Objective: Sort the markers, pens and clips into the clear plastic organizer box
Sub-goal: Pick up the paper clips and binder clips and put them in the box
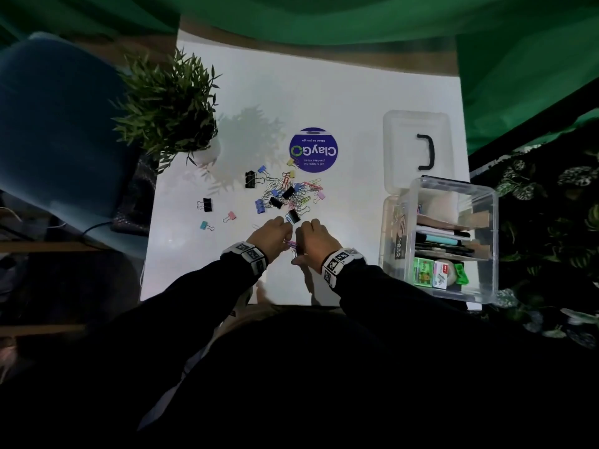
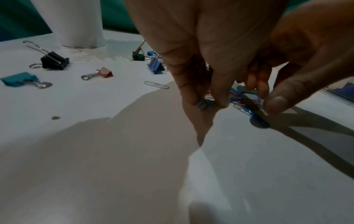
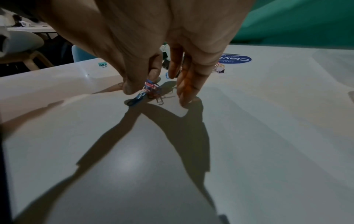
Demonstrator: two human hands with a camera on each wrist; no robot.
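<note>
1. Fingers of both hands meet low over the white table (image 1: 324, 92) in the head view: the left hand (image 1: 270, 234) and right hand (image 1: 316, 239) sit side by side with a small bunch of coloured paper clips (image 1: 291, 245) pinched between them. Just beyond the knuckles lies the loose pile of clips (image 1: 285, 192), with stray binder clips off to the left. The clear organizer box (image 1: 453, 238) stands at the table's right edge, well apart from the hands, pens and markers already inside; its lid (image 1: 416, 147) lies flat behind it. A potted plant (image 1: 171, 108) and a round purple sticker (image 1: 313, 150) sit further back.

2. From the left wrist, the left fingertips (image 2: 191, 98) close on something small and dark, probably a clip, though blur hides it. The right thumb (image 2: 277, 104) presses on the coloured clips.

3. From the right wrist, the right thumb (image 3: 132, 89) and forefinger clamp the clip bunch (image 3: 151, 87), which trails onto the table; the other fingers (image 3: 187, 84) point straight down, tips near the surface.
</note>
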